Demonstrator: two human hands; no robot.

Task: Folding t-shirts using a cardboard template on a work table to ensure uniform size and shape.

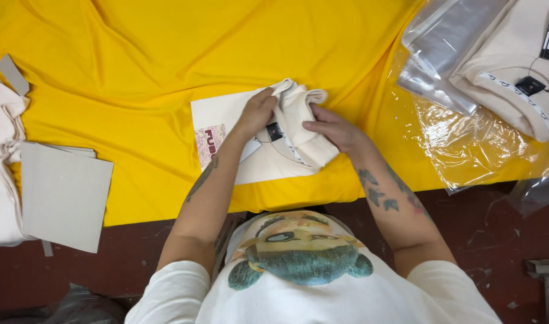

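Note:
A folded cream garment [259, 141] with a pink print lies on the yellow cloth [136, 72] in front of me. My left hand [258, 111] grips its bunched upper edge, lifting a fold off the pile. My right hand [333, 129] presses against the same fold from the right, fingers curled on the fabric near a small black label. Both forearms reach in from below.
Grey cardboard sheets [63, 195] lie at the left beside a stack of cream fabric [1, 174]. At the top right sit clear plastic bags [460, 102] and another folded cream garment [514, 66] with tags. The dark red table edge [496, 222] runs below the cloth.

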